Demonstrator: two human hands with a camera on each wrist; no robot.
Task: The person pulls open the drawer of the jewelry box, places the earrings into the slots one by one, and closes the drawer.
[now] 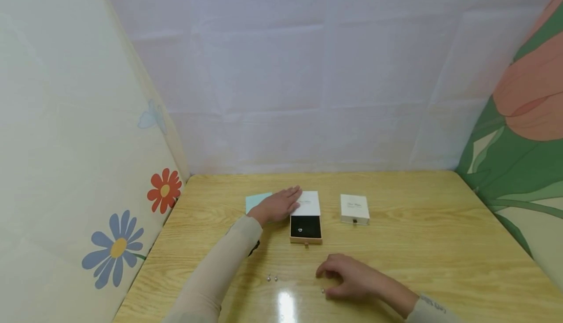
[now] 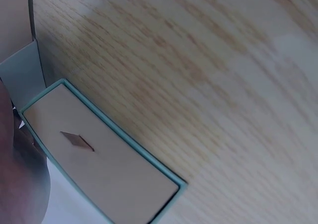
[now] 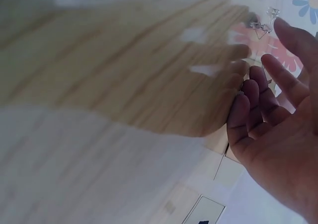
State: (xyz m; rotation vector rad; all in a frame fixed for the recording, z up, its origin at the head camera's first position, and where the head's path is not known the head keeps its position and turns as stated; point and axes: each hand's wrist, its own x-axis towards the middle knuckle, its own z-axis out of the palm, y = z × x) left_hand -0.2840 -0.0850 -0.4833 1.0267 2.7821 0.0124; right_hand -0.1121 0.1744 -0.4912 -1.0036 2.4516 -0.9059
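Fingers of right hand (image 1: 352,281) loosely bent, thumb and index apart, gripping nothing; small silvery piece (image 1: 323,290) just beside thumb tip. Left hand (image 1: 274,207) extended over left edge of white sleeve (image 1: 310,203); black-lined drawer (image 1: 310,227) pulled out nearer. Bare wood (image 1: 444,235) runs right toward floral cloth (image 1: 528,176).

Earrings (image 1: 269,278) before and left of drawer (image 1: 306,240)
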